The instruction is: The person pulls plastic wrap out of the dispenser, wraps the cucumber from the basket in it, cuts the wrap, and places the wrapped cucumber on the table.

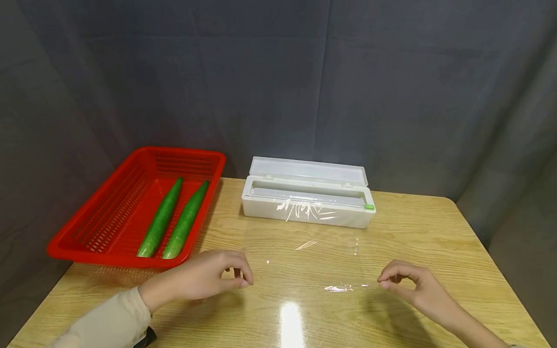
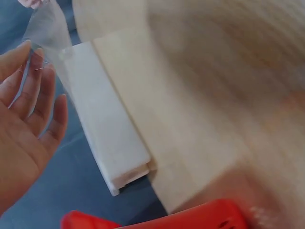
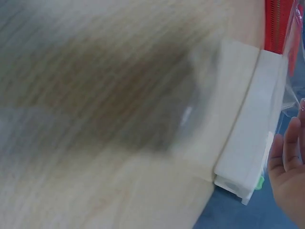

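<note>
You are pinching the near corners of the cling film sheet [image 1: 313, 261] with your left hand [image 1: 209, 278] and right hand [image 1: 413, 285], stretching it from the open dispenser box [image 1: 306, 198] toward the table's [image 1: 435, 227] near edge. At the far-left corner, a red basket [image 1: 104, 227] is holding two cucumbers [image 1: 174, 220], off the film
</note>
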The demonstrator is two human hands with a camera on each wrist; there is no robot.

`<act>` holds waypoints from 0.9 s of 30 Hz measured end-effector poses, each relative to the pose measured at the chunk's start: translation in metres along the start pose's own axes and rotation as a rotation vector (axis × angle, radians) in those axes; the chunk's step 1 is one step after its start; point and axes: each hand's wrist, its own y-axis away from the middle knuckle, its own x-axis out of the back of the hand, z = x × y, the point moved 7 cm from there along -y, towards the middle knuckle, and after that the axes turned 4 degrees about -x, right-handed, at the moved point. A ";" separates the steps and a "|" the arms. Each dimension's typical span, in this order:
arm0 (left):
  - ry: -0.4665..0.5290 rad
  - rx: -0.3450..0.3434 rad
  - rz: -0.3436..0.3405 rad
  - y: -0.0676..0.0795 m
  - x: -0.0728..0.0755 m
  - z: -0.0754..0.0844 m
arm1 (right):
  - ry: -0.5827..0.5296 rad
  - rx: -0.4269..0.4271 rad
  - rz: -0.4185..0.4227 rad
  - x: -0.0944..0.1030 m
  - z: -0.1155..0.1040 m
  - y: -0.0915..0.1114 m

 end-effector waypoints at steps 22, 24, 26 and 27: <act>-0.102 -0.016 -0.057 -0.001 -0.040 -0.030 | -0.050 0.112 -0.201 -0.041 0.024 0.008; -0.110 -0.012 -0.065 -0.001 -0.043 -0.032 | -0.039 0.101 -0.219 -0.042 0.027 0.008; -0.110 -0.005 -0.072 0.000 -0.045 -0.033 | -0.023 0.074 -0.236 -0.043 0.030 0.008; -0.106 -0.003 -0.075 0.000 -0.046 -0.034 | -0.017 0.059 -0.247 -0.043 0.032 0.009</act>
